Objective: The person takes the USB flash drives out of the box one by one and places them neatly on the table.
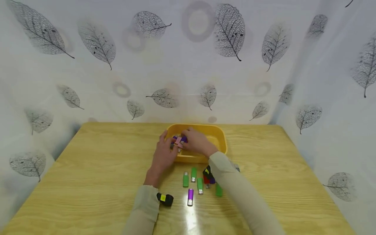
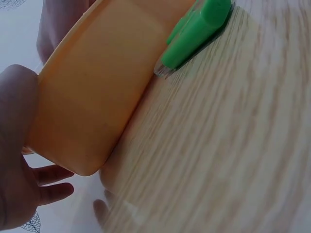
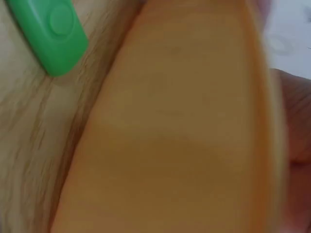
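A yellow plastic tray [image 1: 192, 159] stands on the table, with USB sticks [image 1: 178, 140] in pink and purple at its left end. My left hand [image 1: 164, 155] straddles the tray's left rim. In the left wrist view, two of its fingers [image 2: 56, 191] stretch out past the tray's outer wall [image 2: 92, 92], while its other fingertips are hidden behind the rim. My right hand [image 1: 197, 141] reaches into the tray and pinches a purple USB stick [image 1: 184, 139] beside the pink ones. In the right wrist view the tray wall hides most of that hand.
In front of the tray lie several green USB sticks [image 1: 185, 179], a red one [image 1: 206, 180] and a purple one [image 1: 190, 197]. My right forearm [image 1: 243, 195] passes over some sticks at the right. A leaf-patterned curtain [image 1: 188, 71] hangs behind the wooden table [image 1: 117, 156].
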A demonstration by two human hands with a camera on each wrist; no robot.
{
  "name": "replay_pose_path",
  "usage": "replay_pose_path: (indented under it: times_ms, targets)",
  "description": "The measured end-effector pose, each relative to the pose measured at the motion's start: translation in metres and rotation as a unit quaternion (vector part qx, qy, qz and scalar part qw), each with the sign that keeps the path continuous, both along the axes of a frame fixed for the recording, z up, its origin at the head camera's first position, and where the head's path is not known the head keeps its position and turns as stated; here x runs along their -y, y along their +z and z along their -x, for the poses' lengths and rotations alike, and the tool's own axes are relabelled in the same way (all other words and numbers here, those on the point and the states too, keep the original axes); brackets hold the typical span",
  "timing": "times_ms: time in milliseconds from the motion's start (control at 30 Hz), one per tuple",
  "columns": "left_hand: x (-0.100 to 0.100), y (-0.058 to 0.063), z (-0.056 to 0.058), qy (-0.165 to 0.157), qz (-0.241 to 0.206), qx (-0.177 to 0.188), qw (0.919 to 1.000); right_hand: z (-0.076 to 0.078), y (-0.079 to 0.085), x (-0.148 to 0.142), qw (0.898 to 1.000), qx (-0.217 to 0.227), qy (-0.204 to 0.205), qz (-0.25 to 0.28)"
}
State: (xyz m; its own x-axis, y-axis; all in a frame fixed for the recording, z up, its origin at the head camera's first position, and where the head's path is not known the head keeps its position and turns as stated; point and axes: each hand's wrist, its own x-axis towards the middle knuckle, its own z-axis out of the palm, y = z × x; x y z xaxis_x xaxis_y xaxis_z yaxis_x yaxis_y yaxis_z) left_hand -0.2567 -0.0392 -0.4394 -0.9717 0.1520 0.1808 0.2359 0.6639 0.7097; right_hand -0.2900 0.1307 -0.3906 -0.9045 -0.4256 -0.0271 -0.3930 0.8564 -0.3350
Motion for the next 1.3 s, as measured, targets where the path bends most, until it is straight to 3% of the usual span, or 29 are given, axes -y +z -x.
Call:
replay_pose_path:
  times_ms: [200,467,1000,1300]
  targets:
    - [0.000,-0.001,0.000,0.006,0.001,0.001,1.0000,0.017,-0.016,0.015,1.000,-0.007,0.000,0.004]
    - [0.000,-0.001,-0.003,0.010,0.016,0.006,0.9998,0.017,-0.034,0.018,0.999,-0.005,0.002,-0.035]
    - [-0.004,-0.002,0.000,0.006,0.000,0.004,1.0000,0.019,-0.035,0.016,0.999,0.008,-0.009,-0.029]
    - [-0.002,-0.003,0.001,0.011,0.002,-0.013,0.9999,0.020,-0.033,0.020,1.000,0.008,0.006,-0.012]
